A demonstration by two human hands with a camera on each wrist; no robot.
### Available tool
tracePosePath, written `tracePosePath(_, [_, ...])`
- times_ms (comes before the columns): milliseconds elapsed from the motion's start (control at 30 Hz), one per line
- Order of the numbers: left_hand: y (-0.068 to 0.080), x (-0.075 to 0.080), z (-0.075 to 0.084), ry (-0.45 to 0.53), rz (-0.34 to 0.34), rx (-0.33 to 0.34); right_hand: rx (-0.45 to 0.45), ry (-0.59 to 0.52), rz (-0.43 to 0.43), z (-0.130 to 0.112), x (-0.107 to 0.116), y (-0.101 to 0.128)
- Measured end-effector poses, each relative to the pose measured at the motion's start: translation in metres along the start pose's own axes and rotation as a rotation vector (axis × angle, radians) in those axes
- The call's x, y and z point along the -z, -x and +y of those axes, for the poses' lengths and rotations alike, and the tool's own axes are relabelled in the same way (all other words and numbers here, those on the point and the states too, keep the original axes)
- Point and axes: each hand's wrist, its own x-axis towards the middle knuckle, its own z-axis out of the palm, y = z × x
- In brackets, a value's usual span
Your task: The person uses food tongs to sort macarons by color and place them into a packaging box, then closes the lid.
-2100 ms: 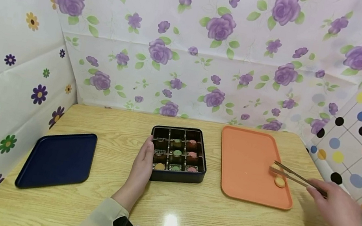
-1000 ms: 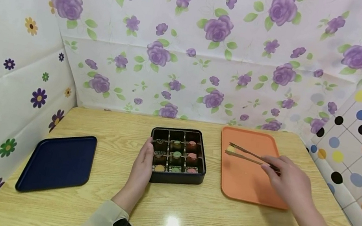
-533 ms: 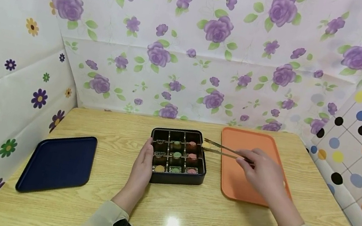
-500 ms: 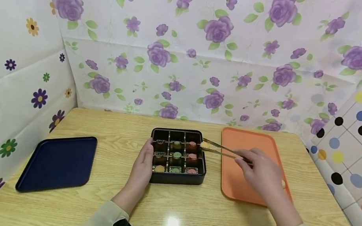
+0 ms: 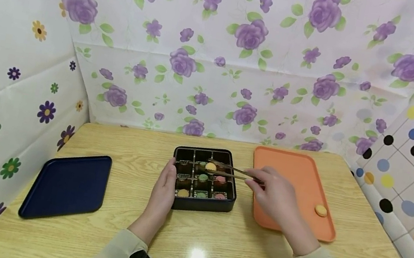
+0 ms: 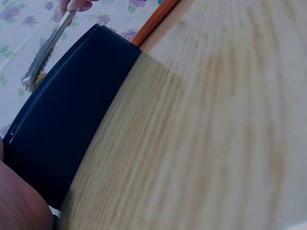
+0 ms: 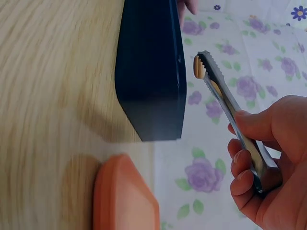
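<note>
My right hand pinches tongs clamped on a yellow sweet above the divided box, which my flat left hand steadies.

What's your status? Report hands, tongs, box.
Right hand grips tongs pinching a yellow sweet over the compartment box. Left hand rests on box's left side. Nothing blocking.

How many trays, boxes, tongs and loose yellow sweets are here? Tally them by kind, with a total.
Plastic trays: 2, dark blue tray and orange tray
Black compartmented box: 1
Metal tongs: 1
Loose round yellow sweets: 2, one in the tongs, one on the orange tray
Total: 6
</note>
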Motion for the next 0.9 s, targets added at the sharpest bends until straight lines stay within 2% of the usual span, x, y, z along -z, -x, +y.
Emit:
tracePosePath(500, [-0.001, 0.000, 0.002, 0.000, 0.003, 0.000, 0.015, 0.002, -0.032, -0.029, -0.022, -0.016])
tracePosePath(900, [0.000, 0.000, 0.003, -0.001, -0.002, 0.005, -0.001, -0.003, -0.075, -0.036, -0.035, -0.024])
